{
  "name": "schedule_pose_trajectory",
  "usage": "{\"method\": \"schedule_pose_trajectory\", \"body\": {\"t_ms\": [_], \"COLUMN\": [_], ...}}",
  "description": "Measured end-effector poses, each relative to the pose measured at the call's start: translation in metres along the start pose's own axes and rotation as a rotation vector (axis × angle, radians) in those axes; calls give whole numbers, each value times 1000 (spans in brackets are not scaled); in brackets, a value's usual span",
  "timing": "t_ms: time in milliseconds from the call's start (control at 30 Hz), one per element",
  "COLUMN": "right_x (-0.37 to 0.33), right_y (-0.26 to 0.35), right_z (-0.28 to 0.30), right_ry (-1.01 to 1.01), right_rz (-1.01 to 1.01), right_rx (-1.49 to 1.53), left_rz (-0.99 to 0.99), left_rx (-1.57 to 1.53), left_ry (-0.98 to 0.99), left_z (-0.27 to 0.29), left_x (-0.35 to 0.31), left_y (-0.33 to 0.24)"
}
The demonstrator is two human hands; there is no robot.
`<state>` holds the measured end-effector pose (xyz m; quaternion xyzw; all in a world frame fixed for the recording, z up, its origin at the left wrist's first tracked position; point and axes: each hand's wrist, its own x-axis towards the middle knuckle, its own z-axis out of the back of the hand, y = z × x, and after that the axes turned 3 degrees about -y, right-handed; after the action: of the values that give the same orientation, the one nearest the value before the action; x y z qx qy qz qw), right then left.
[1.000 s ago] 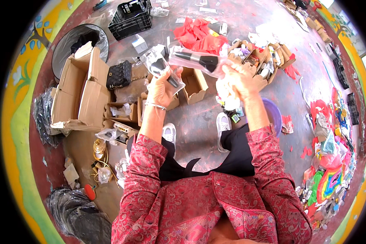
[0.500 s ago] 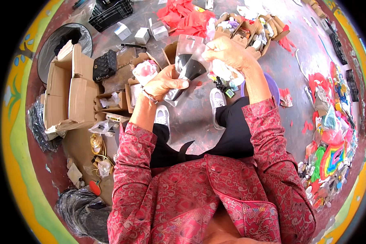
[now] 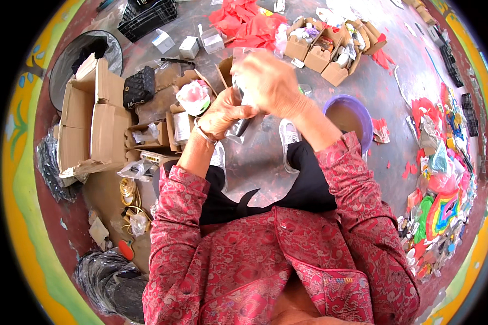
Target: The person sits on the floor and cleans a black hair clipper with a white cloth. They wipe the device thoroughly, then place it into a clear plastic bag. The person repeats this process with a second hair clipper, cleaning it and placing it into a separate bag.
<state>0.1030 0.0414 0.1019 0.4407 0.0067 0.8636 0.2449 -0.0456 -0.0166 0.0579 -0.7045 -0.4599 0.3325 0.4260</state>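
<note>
While we are looking down from the head view, both hands are meeting just above the middle of the picture.

Left hand: our left hand (image 3: 225, 115) is sitting at about eleven o'clock from the centre, fingers curled shut on the lower part of a clear plastic packet (image 3: 243, 92) with something dark inside.
Right hand: our right hand (image 3: 270, 82) is lying at twelve o'clock, just beside the left one, fingers closed over the packet's upper end and hiding most of it.
Packet: we are holding it in the air between the two hands, above the grey floor (image 3: 255, 162) and above our knees; what is in it we cannot tell.
Wrist: a thin bracelet (image 3: 203, 133) is circling the left wrist.
Feet: a white shoe (image 3: 289, 135) is showing just below the hands, at six o'clock from them.
Nine o'clock: flattened cardboard boxes (image 3: 92, 124) are lying there, with a black quilted purse (image 3: 139, 86) touching their upper edge.
Eleven o'clock, far: a black crate (image 3: 146, 16) is standing near the rim, with small clear boxes (image 3: 190, 46) beside it.
Twelve o'clock: red paper (image 3: 249, 24) is lying crumpled, with open cartons of small items (image 3: 331, 49) to its right.
Two o'clock: a purple basin (image 3: 350, 116) is standing just beside our right forearm.
Three o'clock: bright mixed scraps (image 3: 444, 179) are piling along the rim.
</note>
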Motion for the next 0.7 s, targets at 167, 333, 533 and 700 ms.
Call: {"method": "schedule_pose_trajectory", "body": {"t_ms": [167,333,533,700], "right_x": [-6,2,6,0], "right_y": [-74,-58,-12,-21], "right_z": [24,44,20,23], "right_ry": [-254,-507,-188,-12], "right_rz": [-274,-776,-820,-930], "right_rx": [-415,345,685,849], "left_rz": [-6,6,-31,-8], "left_rx": [-120,-208,-137,-77], "left_ry": [-39,-47,-87,-87], "left_z": [-11,-3,-8,2], "left_x": [-10,-4,-9,-1], "left_y": [-10,-10,-20,-5]}}
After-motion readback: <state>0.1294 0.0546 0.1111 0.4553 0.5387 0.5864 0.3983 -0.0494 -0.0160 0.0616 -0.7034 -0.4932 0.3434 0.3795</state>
